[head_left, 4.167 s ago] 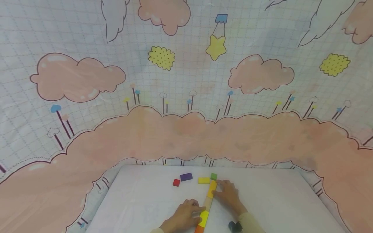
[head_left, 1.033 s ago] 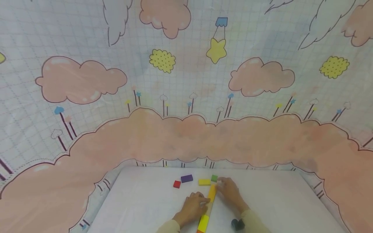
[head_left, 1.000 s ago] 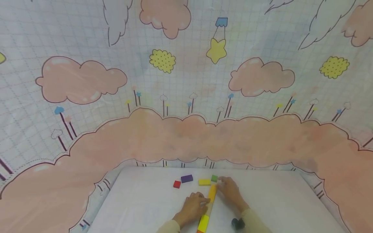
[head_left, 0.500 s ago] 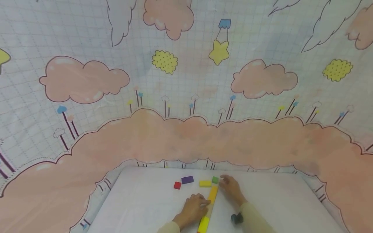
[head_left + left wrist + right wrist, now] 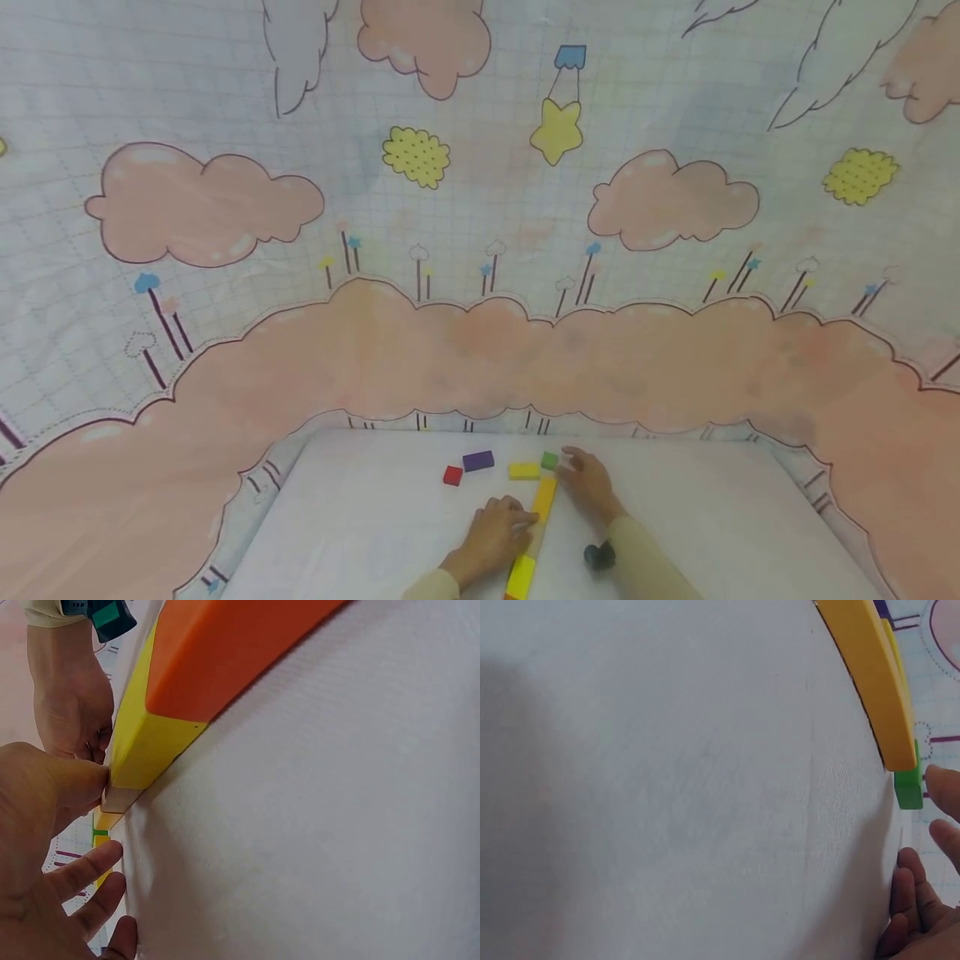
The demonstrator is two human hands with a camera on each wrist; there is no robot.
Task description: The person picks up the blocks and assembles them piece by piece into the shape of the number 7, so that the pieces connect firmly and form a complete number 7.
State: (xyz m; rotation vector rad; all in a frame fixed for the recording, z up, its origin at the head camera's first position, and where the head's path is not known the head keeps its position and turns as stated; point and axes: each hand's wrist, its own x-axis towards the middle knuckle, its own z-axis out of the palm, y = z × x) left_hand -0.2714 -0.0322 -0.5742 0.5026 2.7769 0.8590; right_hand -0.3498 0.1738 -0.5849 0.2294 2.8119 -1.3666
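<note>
Head view: left hand [image 5: 489,535], fingers loosely open, touches the block row [image 5: 537,538]; right hand [image 5: 591,483], fingers relaxed open, just beside the green block [image 5: 550,461].

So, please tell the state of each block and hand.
Left hand: touching blocks
Right hand: holding nothing
Amber block: lined up
Wooden block: lined up
Near yellow block: lined up
Orange block: lined up
Green block: unheld
Far yellow block: lying
Purple block: lying
Red block: unheld
</note>
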